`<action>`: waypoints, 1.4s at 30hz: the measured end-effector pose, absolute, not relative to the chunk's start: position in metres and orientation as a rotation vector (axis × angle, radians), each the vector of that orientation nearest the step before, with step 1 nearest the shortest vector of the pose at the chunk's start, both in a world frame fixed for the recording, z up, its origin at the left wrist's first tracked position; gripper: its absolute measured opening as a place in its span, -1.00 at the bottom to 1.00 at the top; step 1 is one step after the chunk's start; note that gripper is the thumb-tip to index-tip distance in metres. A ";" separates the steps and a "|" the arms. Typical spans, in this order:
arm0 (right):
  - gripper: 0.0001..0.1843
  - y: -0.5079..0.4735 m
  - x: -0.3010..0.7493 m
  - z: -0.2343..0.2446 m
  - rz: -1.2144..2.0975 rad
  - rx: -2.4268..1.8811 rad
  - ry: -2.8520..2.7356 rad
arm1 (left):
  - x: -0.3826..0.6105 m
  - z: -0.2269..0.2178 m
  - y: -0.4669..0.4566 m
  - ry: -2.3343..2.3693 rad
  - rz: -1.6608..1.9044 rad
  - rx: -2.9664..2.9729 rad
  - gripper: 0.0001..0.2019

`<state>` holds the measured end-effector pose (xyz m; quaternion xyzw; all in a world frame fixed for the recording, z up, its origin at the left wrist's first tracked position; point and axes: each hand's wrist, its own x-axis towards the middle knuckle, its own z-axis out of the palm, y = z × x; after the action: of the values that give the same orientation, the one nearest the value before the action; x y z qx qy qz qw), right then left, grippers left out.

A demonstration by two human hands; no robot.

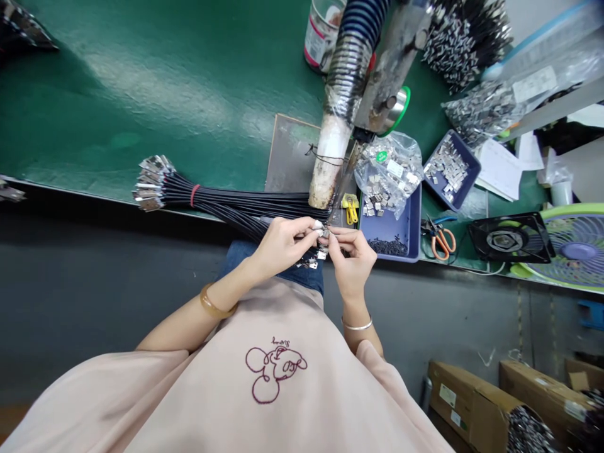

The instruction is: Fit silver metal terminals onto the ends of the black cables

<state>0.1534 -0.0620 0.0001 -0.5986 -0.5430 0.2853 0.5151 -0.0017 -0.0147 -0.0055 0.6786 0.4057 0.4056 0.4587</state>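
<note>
One connector (325,233) is pinched between left hand (282,246) and right hand (352,259), fingers nearly closed, likely for precision. A red band (194,195) gathers the cables (240,202).

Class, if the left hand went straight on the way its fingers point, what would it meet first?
Probably the small metal piece right ahead of it, then the right hand close beyond; depth is unclear.

A person's left hand (282,246) and right hand (353,259) pinch a small metal connector (325,233) beside black cables (255,201) along a green worktop (189,94).
</note>
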 end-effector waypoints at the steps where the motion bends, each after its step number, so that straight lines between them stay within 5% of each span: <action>1: -0.91 -0.062 0.153 0.000 0.658 -1.440 -1.330 | 0.000 -0.007 -0.016 1.026 1.034 1.691 -0.88; 29: -0.87 -0.046 0.164 0.012 0.866 -1.448 -1.318 | 0.017 -0.006 -0.020 1.165 1.202 1.764 -0.91; 42: -0.91 -0.057 0.165 0.010 0.688 -1.447 -1.468 | 0.016 -0.003 -0.024 1.164 1.139 1.758 -0.90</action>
<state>0.1648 -0.0570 0.0096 -0.5894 -0.5980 0.2801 0.4654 0.0155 -0.0242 -0.0035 0.6833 0.4526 0.4426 0.3638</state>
